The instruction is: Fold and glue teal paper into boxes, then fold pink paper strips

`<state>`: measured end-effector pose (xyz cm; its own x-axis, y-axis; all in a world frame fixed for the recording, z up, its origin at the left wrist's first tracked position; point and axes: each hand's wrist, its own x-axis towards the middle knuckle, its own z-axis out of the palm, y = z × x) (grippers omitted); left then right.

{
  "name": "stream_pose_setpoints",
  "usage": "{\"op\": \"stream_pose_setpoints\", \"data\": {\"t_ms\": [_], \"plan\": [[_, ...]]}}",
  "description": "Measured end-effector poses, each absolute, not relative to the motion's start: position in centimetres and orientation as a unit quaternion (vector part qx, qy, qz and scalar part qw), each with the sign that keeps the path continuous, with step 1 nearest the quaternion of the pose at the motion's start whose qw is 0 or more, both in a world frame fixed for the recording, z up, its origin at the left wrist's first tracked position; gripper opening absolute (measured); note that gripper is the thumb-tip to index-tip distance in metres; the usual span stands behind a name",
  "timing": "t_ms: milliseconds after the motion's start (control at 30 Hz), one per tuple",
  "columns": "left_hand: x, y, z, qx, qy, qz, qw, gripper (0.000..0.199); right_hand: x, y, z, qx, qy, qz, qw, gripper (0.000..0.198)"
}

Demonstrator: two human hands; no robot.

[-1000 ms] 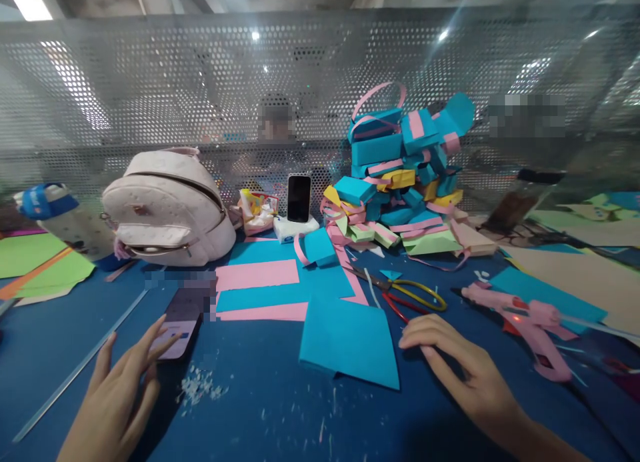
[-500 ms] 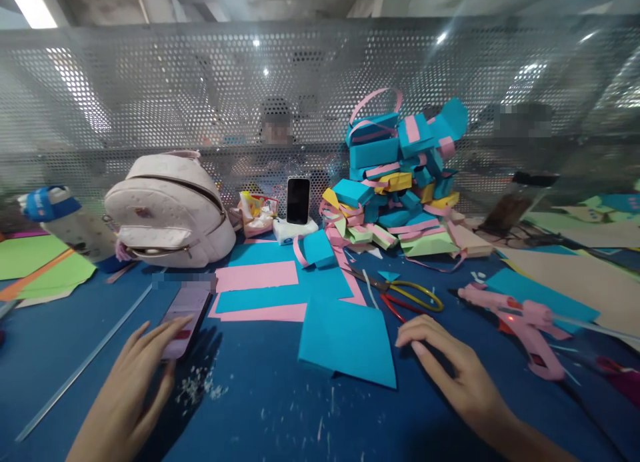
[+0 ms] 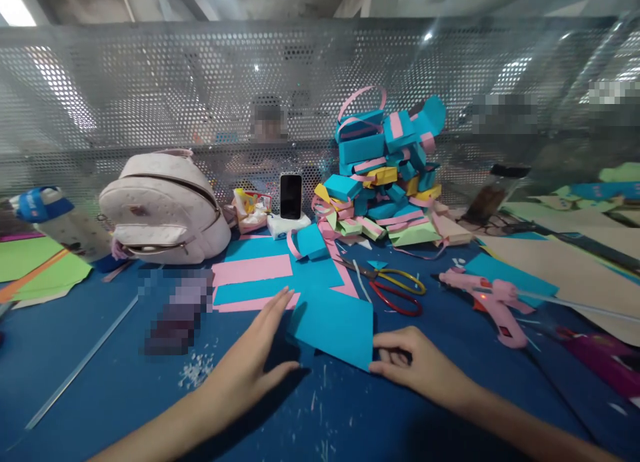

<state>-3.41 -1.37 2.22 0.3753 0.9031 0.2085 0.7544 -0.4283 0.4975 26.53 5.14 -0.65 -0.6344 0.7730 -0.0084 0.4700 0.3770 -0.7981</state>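
The blue table (image 3: pixel 100 395) is crowded: pale backpack (image 3: pixel 165 209) and bottle (image 3: pixel 75 225) far left, papercraft heap (image 3: pixel 363 149) at the far middle, scissors (image 3: pixel 397 302) and pink glue gun (image 3: pixel 503 309) to the right, white crumbs (image 3: pixel 197 370) near left, folded blue paper (image 3: pixel 333 325) nearer the middle.

In the lower centre, my right hand (image 3: pixel 417 362) pinches the blue paper (image 3: pixel 333 325); my left hand (image 3: pixel 250 355) spreads just beside it.

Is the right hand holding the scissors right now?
No, the scissors lie beyond the right hand, which is at the edge of the nearest blue paper.
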Motion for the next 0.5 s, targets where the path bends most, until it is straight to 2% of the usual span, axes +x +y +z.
{"op": "stream_pose_setpoints", "data": {"t_ms": [100,200,333,433,500], "plan": [[-2.4,0.0,1.0,0.792,0.497,0.28,0.218,0.091,26.0,5.2,0.7,-0.361,-0.82,0.391,0.21,0.036],[-1.7,1.0,0.5,0.76,0.5,0.324,0.26,0.09,25.6,5.5,3.1,-0.34,-0.826,0.367,0.258,0.044],[-1.3,1.4,0.5,0.721,0.504,0.358,0.314,0.086,24.4,6.2,6.8,-0.233,-0.841,0.357,0.334,0.042],[-1.3,1.0,-0.1,0.679,0.501,0.39,0.368,0.092,22.8,6.5,8.6,-0.171,-0.878,0.322,0.309,0.025],[-1.5,0.6,-0.8,0.652,0.507,0.413,0.383,0.095,21.5,6.5,9.1,-0.142,-0.89,0.32,0.292,0.028]]}}
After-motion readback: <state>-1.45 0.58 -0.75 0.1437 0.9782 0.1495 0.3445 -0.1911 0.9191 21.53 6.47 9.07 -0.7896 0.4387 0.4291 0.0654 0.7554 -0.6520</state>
